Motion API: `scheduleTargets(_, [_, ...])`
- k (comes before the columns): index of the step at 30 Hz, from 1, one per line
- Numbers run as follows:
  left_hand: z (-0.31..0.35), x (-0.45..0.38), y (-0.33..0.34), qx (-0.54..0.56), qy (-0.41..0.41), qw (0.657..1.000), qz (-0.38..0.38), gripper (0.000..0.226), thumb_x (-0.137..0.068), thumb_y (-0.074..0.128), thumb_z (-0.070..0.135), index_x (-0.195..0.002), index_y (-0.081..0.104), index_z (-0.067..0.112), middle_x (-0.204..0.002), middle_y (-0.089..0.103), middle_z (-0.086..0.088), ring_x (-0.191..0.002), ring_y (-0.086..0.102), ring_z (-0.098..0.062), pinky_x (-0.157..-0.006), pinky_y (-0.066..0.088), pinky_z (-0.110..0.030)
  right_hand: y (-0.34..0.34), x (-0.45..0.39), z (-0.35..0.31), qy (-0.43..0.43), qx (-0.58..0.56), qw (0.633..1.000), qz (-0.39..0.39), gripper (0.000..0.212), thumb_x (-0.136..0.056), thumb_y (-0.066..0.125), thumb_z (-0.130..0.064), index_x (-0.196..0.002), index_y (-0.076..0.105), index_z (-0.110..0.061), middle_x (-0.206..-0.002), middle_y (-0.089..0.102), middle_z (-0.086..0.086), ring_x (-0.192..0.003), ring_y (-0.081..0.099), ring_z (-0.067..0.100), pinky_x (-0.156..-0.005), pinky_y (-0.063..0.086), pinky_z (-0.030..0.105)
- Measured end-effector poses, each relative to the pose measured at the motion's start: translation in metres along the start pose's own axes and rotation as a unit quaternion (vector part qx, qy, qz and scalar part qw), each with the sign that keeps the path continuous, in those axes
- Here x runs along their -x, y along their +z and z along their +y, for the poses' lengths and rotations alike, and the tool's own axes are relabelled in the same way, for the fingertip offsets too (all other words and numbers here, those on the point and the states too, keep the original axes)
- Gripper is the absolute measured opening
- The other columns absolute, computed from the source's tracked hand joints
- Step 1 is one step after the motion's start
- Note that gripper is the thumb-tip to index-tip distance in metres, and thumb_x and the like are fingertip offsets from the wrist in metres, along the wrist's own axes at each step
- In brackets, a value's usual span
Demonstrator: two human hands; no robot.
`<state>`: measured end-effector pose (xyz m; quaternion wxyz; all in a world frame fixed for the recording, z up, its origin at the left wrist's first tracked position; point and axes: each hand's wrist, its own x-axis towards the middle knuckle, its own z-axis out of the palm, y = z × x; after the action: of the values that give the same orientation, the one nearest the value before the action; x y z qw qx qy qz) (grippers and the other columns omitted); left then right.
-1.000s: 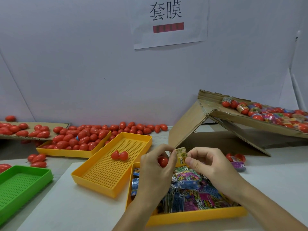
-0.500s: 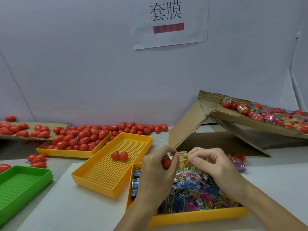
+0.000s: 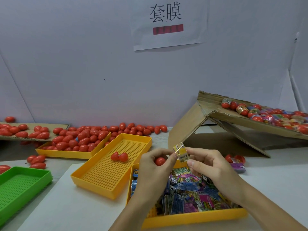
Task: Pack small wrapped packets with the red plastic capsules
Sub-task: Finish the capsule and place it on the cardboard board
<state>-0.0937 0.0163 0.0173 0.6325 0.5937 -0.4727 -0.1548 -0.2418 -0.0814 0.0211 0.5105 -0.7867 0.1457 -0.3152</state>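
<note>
A: Head view, only one I've got. Which step?

B: I'd call it the joining step. My left hand [image 3: 154,165] is curled round a red capsule [image 3: 160,161], thumb and fingers wrapped on it. My right hand [image 3: 210,167] pinches a small yellow packet [image 3: 180,151] between thumb and forefinger. Both are held up over the packet tray [image 3: 191,220].

A: Packet in contact with the capsule?

B: Just beside it, above and to its right. The left fingertips touch the packet's edge. I can't tell if the capsule is open; the hand covers most of it.

A: Next move?

B: My guess: bring the packet down against the capsule and line the two up. It's thin and floppy, so I need a steady pinch.

A: Supplies?

B: Loose red capsules [image 3: 80,139] heaped at far left, well apart from the hands. An opened capsule [image 3: 119,156] lies in the perforated yellow tray [image 3: 93,170]. Finished ones [image 3: 266,114] sit on the cardboard ramp [image 3: 215,115] to the right.
</note>
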Motion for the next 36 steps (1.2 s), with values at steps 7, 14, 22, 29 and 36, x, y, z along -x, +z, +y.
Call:
scheduleTargets(7, [0.0032, 0.0015, -0.0010, 0.061, -0.053, 0.995, -0.050, 0.014, -0.088, 0.070, 0.029, -0.092, 0.077, 0.018, -0.056, 0.052, 0.009, -0.049, 0.049, -0.007, -0.048, 0.046, -0.026, 0.0049, -0.0007, 0.0038, 0.004, 0.067, 0.998, 0.009, 0.036, -0.099, 0.058, -0.016, -0.131, 0.063, -0.030, -0.074, 0.060, -0.003, -0.074, 0.057, 0.010, -0.066, 0.048, 0.028])
scheduleTargets(14, [0.0049, 0.0023, -0.0010, 0.042, -0.071, 0.991, -0.104, 0.021, -0.095, 0.065, 0.019, -0.074, 0.064, 0.017, -0.056, 0.048, 0.012, -0.049, 0.043, -0.005, -0.048, 0.040, -0.022, 0.0043, 0.0003, -0.0017, 0.007, 0.046, 0.999, 0.005, 0.034, -0.099, 0.055, -0.003, -0.108, 0.077, -0.027, -0.105, 0.069, -0.017, -0.098, 0.062, 0.004, -0.077, 0.047, 0.020])
scheduleTargets(22, [0.0014, -0.0018, -0.0041, 0.111, -0.123, 0.984, -0.070, 0.030, -0.094, 0.057, 0.011, -0.066, 0.061, 0.019, -0.058, 0.044, 0.000, -0.049, 0.037, -0.011, -0.045, 0.033, -0.024, 0.0045, 0.0018, 0.0012, 0.003, -0.005, 0.999, 0.038, 0.034, -0.097, 0.056, -0.006, -0.092, 0.082, -0.028, -0.115, 0.070, -0.020, -0.113, 0.063, 0.003, -0.082, 0.052, 0.017])
scheduleTargets(29, [0.0030, -0.0046, -0.0076, 0.230, -0.151, 0.958, -0.080, 0.014, -0.072, 0.059, 0.017, -0.059, 0.054, 0.020, -0.056, 0.042, -0.002, -0.049, 0.034, -0.014, -0.044, 0.033, -0.026, -0.0006, 0.0019, 0.0008, -0.013, -0.057, 0.995, 0.078, 0.022, -0.087, 0.050, -0.023, -0.084, 0.072, -0.019, -0.105, 0.074, 0.003, -0.102, 0.068, 0.018, -0.073, 0.056, 0.033])
scheduleTargets(36, [0.0042, -0.0009, -0.0038, 0.246, -0.142, 0.939, -0.193, 0.012, -0.079, 0.057, 0.013, -0.068, 0.059, 0.016, -0.057, 0.039, -0.004, -0.051, 0.033, -0.016, -0.046, 0.034, -0.026, -0.0016, -0.0036, -0.0043, 0.056, -0.174, 0.981, 0.063, 0.029, -0.094, 0.055, -0.010, -0.114, 0.072, -0.019, -0.108, 0.074, 0.012, -0.101, 0.071, 0.026, -0.072, 0.055, 0.034])
